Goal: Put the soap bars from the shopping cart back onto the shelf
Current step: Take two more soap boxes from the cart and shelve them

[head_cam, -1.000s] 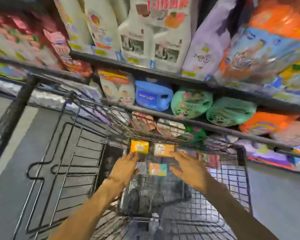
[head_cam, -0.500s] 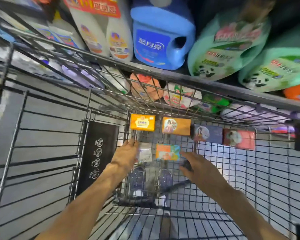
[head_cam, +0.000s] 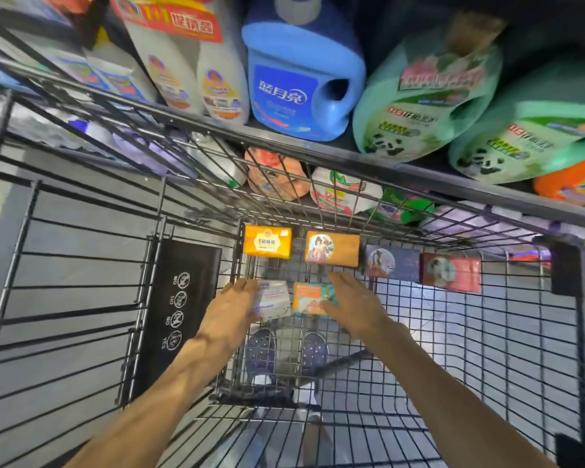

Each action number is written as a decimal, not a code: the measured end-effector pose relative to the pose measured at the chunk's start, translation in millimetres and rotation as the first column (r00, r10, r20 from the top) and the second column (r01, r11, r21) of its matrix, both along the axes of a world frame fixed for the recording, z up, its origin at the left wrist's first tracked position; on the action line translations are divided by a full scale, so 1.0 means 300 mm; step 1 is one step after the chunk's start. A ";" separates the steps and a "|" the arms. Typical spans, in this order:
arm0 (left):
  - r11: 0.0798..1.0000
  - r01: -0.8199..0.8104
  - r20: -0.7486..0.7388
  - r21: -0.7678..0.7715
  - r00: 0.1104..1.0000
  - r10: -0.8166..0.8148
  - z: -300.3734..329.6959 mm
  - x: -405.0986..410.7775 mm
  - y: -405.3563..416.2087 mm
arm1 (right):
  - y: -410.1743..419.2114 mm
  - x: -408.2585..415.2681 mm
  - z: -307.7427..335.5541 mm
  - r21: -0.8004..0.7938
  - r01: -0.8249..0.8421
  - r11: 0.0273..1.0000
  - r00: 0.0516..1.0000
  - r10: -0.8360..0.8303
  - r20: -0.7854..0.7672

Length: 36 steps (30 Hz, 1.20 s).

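Soap bars lie on cart (head_cam: 487, 366) floor, near its far edge. Nearest pair: white bar (head_cam: 273, 300) and orange-teal bar (head_cam: 309, 298), side by side. Left hand (head_cam: 230, 312) touches white bar's left side, fingers fairly straight; right hand (head_cam: 355, 305), fingers spread, rests against orange-teal bar's right end. Beyond, row along far wall: yellow bar (head_cam: 267, 242), orange bar (head_cam: 331, 248), dark blue bar (head_cam: 390, 261), red bar (head_cam: 451, 272). Past cart: shelf (head_cam: 284, 136) with blue jug (head_cam: 298, 82), green pouches (head_cam: 419, 96).

Both hands inside the shopping cart (head_cam: 453, 332) at the soap bars.
Left hand (head_cam: 232, 310) touches the white bar (head_cam: 272, 300); right hand (head_cam: 353, 304), fingers straight, rests on the orange-teal bar (head_cam: 309, 297). Four more bars line up toward 12 to 2 o'clock.
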<state>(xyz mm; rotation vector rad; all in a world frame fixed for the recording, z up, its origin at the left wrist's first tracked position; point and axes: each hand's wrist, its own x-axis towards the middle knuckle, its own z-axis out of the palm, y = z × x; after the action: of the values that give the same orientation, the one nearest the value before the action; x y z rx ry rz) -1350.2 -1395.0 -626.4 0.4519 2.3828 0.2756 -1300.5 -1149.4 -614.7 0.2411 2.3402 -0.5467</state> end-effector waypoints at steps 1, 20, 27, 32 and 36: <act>1.000 -0.001 -0.004 0.004 1.000 0.001 0.008 0.006 -0.003 | 0.002 -0.003 -0.017 0.003 -0.004 1.000 1.000 0.004 0.022; 0.989 -0.028 0.017 0.142 1.000 0.026 0.364 0.013 0.034 | 0.111 0.168 0.259 -0.142 0.293 0.945 0.942 -0.311 -0.128; 0.921 0.015 0.058 0.389 0.998 -0.040 0.638 -0.046 0.160 | 0.292 0.335 0.738 -0.279 0.486 0.828 0.801 -0.550 -0.238; 0.826 0.250 -0.087 0.506 0.967 -0.240 1.026 -0.011 0.376 | 0.406 0.506 1.141 -0.261 0.539 0.801 0.685 -0.597 -0.418; 0.748 0.484 -0.259 0.453 0.875 -0.409 1.369 0.079 0.650 | 0.540 0.675 1.368 -0.214 0.585 0.782 0.602 -0.595 -0.532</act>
<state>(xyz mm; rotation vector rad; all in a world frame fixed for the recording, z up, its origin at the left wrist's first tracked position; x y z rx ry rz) -1326.4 -1200.0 -215.8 1.3152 2.2230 0.6699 -1097.9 -987.5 -204.4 1.0058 2.8216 -1.0925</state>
